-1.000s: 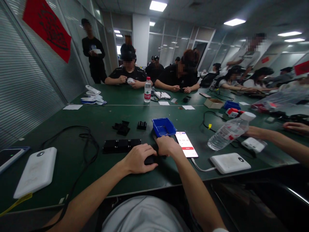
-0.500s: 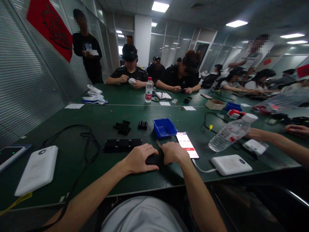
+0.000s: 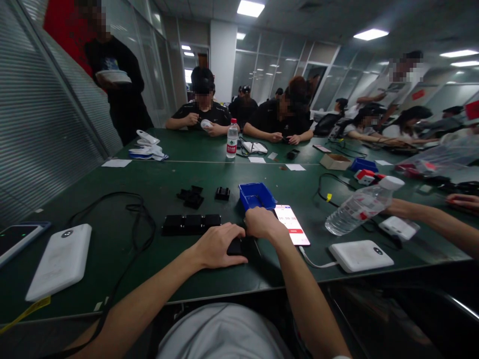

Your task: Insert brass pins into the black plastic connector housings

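My left hand [image 3: 216, 245] lies curled over a small black part [image 3: 236, 246] on the green table [image 3: 157, 179], gripping its left end. Just beyond it my right hand [image 3: 264, 223] is closed in a loose fist at the near edge of a blue tray [image 3: 257, 195]; what its fingers hold is hidden. A phone [image 3: 294, 232] with a lit screen lies right of that hand. To the left sits a row of joined black parts [image 3: 190, 223].
Loose black pieces [image 3: 191, 197] lie behind the row. White power banks [image 3: 60, 262] [image 3: 361, 255], a black cable [image 3: 136, 219] and a tilted water bottle [image 3: 361, 204] flank me. A neighbour's arm [image 3: 430, 219] reaches in at right. Other people sit across; one stands at far left.
My right hand has moved from the black part forward to the blue tray's near edge. My left hand stays on the part. The standing person at far left has come closer.
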Action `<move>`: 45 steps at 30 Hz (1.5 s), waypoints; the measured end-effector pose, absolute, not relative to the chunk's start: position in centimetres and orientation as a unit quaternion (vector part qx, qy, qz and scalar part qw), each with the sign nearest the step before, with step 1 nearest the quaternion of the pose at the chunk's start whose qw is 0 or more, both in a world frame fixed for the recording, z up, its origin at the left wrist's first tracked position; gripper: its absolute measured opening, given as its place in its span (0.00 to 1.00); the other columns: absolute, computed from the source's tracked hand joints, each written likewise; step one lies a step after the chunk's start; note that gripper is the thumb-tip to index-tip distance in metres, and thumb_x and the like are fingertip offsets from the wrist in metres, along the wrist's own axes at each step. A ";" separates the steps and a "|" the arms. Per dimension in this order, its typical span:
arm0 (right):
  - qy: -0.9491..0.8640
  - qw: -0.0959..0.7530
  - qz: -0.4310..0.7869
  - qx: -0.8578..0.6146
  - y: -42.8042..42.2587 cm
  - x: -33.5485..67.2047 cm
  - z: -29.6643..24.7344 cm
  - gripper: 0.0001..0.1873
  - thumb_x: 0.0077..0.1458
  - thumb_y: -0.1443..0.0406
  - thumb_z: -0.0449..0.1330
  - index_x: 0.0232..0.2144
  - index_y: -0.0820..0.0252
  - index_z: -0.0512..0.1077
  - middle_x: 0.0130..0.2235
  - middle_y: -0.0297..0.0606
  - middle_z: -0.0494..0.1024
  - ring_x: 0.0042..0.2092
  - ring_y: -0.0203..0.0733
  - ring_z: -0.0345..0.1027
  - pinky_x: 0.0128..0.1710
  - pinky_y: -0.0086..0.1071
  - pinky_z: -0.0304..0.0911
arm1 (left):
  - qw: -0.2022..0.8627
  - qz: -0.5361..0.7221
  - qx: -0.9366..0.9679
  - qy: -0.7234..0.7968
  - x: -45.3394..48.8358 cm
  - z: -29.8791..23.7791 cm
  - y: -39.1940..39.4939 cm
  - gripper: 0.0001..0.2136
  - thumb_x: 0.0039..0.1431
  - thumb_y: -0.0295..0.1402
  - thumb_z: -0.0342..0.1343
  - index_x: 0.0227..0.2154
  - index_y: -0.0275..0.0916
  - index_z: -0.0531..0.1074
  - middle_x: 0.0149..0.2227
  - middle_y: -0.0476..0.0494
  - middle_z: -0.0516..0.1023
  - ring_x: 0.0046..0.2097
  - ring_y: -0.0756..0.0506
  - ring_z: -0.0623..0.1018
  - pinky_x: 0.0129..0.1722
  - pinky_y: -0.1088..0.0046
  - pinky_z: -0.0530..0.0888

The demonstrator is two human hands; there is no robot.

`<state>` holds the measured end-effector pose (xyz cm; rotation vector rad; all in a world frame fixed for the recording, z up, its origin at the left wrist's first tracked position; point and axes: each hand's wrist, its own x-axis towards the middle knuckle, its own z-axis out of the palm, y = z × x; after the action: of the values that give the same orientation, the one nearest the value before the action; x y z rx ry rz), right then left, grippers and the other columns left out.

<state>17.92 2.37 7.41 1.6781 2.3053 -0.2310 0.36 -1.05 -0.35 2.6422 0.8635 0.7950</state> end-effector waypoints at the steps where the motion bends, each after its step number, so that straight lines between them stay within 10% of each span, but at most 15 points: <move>1: 0.802 0.147 -0.087 0.573 2.5 18.1 7.3 0.15 0.51 0.69 0.66 0.42 0.69 0.81 0.43 0.62 0.83 0.48 0.62 0.80 0.42 0.38 0.71 | 0.124 0.272 0.908 0.295 0.3 -0.3 -1.1 0.23 0.54 0.45 0.70 0.45 0.40 0.69 0.43 0.43 0.79 0.43 0.41 0.80 0.43 0.64 0.77; 5: 0.814 0.156 -0.160 0.537 3.0 19.7 7.9 0.10 0.46 0.67 0.68 0.34 0.64 0.79 0.37 0.49 0.83 0.41 0.53 0.80 0.34 0.32 0.67 | 0.122 0.268 0.907 0.302 0.2 0.0 -1.3 0.20 0.54 0.42 0.68 0.45 0.41 0.69 0.42 0.44 0.79 0.42 0.41 0.80 0.42 0.64 0.77; 13: 0.778 -0.139 -0.515 0.331 3.9 23.3 9.1 0.44 0.48 0.67 0.67 0.65 0.57 0.57 0.37 0.32 0.78 0.36 0.38 0.75 0.35 0.28 0.70 | 0.140 0.276 0.897 0.314 0.3 0.0 -1.3 0.17 0.53 0.37 0.67 0.42 0.42 0.68 0.42 0.45 0.80 0.42 0.42 0.80 0.42 0.65 0.77; 23: 0.711 -0.218 -0.631 0.223 4.2 24.0 7.1 0.25 0.51 0.54 0.72 0.40 0.59 0.64 0.38 0.34 0.76 0.25 0.29 0.70 0.23 0.23 0.66 | 0.158 0.233 0.898 0.338 0.4 -0.1 -1.3 0.17 0.56 0.40 0.67 0.44 0.39 0.74 0.45 0.40 0.82 0.46 0.39 0.82 0.48 0.61 0.78; 45: 0.720 -0.262 -0.639 0.074 5.0 21.8 5.1 0.14 0.68 0.57 0.61 0.47 0.61 0.73 0.38 0.34 0.72 0.28 0.29 0.72 0.27 0.24 0.69 | 0.201 0.190 0.891 0.361 0.5 0.4 -1.2 0.18 0.57 0.42 0.67 0.47 0.39 0.76 0.50 0.39 0.82 0.53 0.37 0.81 0.56 0.59 0.76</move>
<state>21.80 4.99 5.08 0.2832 2.7391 -2.4303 0.47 -1.22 0.37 2.4883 1.0090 0.5312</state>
